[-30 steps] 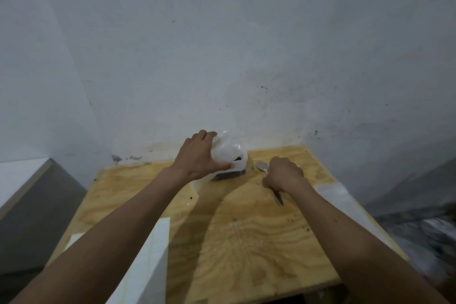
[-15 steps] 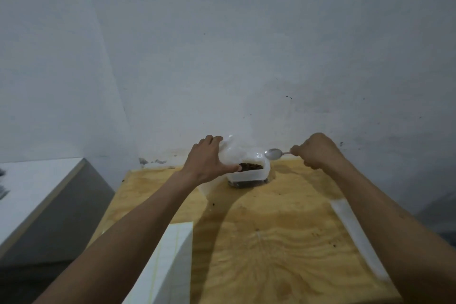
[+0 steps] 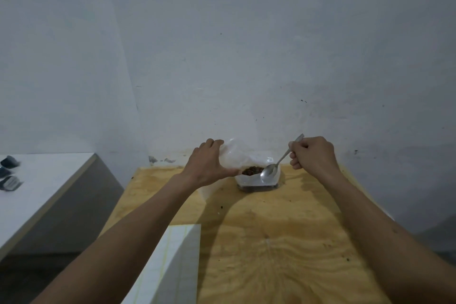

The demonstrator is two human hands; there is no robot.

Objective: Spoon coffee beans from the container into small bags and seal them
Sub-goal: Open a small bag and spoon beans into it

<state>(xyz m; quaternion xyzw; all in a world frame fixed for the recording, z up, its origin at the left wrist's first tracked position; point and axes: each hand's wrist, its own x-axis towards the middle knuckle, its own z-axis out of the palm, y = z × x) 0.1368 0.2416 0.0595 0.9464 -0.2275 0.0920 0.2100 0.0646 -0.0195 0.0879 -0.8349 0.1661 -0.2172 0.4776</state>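
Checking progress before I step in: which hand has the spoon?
The right hand grips the spoon by its handle, bowl at the beans. The left hand holds the clear bag instead.

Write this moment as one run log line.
left hand: holds bag | right hand: grips spoon | bowl over beans

Behind grips: wall blocks, close behind the container.
Toward person: bare bench, open.
Near-left: white sheet.
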